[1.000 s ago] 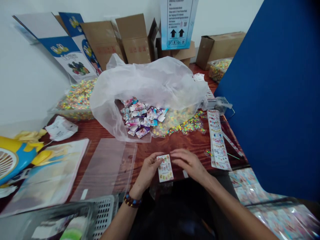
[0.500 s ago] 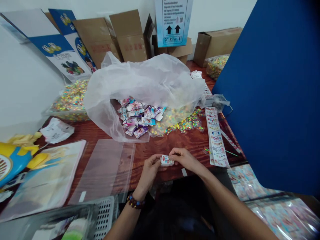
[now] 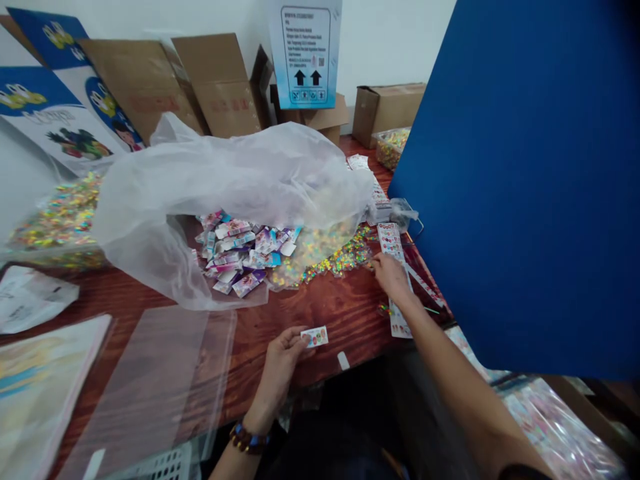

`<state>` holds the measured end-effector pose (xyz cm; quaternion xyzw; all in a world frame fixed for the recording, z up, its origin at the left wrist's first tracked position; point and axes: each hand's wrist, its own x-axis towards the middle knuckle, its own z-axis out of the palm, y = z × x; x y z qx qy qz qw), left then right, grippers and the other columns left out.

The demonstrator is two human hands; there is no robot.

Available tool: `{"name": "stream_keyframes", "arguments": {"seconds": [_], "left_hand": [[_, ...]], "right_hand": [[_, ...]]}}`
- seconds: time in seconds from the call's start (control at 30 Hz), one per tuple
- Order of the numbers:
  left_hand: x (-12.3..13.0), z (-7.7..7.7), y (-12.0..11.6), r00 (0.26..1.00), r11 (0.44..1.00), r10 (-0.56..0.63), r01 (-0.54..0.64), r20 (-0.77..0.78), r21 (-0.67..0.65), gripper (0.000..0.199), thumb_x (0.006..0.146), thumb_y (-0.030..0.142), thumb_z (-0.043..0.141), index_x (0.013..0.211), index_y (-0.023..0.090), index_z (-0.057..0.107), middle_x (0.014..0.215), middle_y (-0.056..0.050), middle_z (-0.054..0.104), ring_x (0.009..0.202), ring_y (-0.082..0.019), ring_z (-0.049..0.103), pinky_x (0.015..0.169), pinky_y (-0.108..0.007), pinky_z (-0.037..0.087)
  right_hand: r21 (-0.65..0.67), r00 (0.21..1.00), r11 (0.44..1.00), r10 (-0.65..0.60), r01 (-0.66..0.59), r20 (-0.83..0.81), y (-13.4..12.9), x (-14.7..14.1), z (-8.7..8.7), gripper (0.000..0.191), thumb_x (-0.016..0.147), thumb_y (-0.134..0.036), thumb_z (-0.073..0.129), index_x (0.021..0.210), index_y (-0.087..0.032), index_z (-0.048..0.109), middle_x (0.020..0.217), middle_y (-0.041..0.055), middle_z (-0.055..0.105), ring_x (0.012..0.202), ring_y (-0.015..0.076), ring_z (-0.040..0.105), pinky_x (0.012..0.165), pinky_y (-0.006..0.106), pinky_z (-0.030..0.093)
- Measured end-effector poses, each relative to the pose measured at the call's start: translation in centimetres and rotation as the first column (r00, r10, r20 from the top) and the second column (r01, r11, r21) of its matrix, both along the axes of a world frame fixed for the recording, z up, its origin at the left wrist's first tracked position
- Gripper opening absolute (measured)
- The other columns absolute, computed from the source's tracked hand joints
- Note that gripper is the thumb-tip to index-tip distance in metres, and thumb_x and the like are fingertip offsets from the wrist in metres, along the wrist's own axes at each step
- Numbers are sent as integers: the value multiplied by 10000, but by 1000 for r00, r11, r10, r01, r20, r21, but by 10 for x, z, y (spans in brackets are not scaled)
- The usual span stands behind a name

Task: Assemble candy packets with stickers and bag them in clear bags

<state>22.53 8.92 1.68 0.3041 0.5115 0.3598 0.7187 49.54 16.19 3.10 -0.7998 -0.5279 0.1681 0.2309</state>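
In the left hand (image 3: 279, 377), sticker card (image 3: 315, 337)

A packing room, cardboard cartons (image 3: 225, 87) lining the wall (image 3: 395, 40).

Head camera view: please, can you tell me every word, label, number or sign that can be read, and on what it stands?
No word or number is readable for sure.
Sign: two black upward arrows on the pale blue carton panel.
Black print and square code on that panel: too small.
Lettering on the blue-and-white printed carton flat: too blurred.
Red print on the brown cardboard flap: too blurred.
Print on the long printed strip: too small.
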Motion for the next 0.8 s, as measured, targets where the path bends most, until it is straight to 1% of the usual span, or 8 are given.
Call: {"name": "stream_keyframes", "arguments": {"seconds": [0.1, 0.27, 0.33, 0.4, 0.47, 0.53, 0.63, 0.8], "left_hand": [[-2, 1, 0, 1000, 1000, -15, 15, -4, -2, 372, 608, 298, 778, 894, 111, 630, 821, -58, 708, 761, -175, 672, 712, -269, 543], [-5, 4, 5, 998, 998, 59, -59, -4, 15, 380, 617, 319, 771, 912, 134, 621, 872, -60, 707, 751, -186, 684, 705, -291, 549], [-5, 6, 9, 998, 998, 65, -65, -16, 20, 384, 622, 328, 765, 924, 141, 619, 877, -61, 705, 740, -193, 688, 697, -307, 553], [-3, 8, 12, 999, 998, 46, -45, -27, 40, 380, 630, 328, 758, 932, 143, 622, 882, -65, 703, 740, -201, 689, 699, -319, 554], [1, 10, 13, 999, 998, -1, 3, -37, 62, 365, 642, 332, 748, 931, 143, 628, 875, -67, 703, 741, -210, 688, 690, -322, 554], [4, 12, 13, 997, 995, -67, 70, -37, 76, 344, 661, 349, 730, 923, 147, 636, 854, -64, 702, 730, -211, 682, 666, -316, 552], [4, 15, 11, 992, 984, -126, 129, -32, 123, 325, 729, 408, 659, 922, 147, 643, 871, -66, 695, 746, -196, 664, 657, -296, 544], [-6, 14, 9, 992, 971, -100, 113, -72, 210, 282, 691, 345, 706, 874, 145, 628, 833, -46, 672, 750, -172, 636, 672, -274, 531]], "right_hand": [[-74, 998, 995, -67, 68, 14, 22, 27, -5, 145, 784, -256, 584, 811, -129, 648, 906, 174, 645, 897, 276, 595, 709, 324, 381], [-133, 995, 991, -32, 19, -92, 8, 23, -11, 112, 767, -273, 592, 772, -168, 630, 667, 55, 642, 666, 199, 608, 603, 276, 384], [-125, 973, 987, 71, -101, -220, -9, 7, -8, 118, 769, -295, 590, 773, -180, 619, 638, 8, 628, 587, 155, 582, 563, 246, 390], [-21, 871, 950, 276, -311, -407, -27, -15, -2, 94, 750, -273, 615, 762, -180, 606, 681, -10, 621, 605, 133, 574, 576, 228, 408], [159, 706, 852, 506, -499, -496, -41, -40, 5, 58, 738, -226, 631, 754, -177, 603, 782, -5, 609, 712, 131, 577, 657, 232, 424], [230, 614, 744, 655, -628, -440, -47, -63, 11, 28, 733, -177, 637, 744, -179, 611, 855, 2, 589, 782, 132, 560, 711, 240, 413], [177, 600, 672, 728, -719, -331, -47, -86, 16, 63, 725, -115, 630, 737, -175, 614, 828, -3, 569, 752, 123, 534, 680, 234, 387], [126, 600, 711, 664, -692, -447, -45, -100, 8, 43, 744, -137, 599, 768, -173, 597, 688, -29, 565, 583, 91, 502, 531, 198, 355]]}}
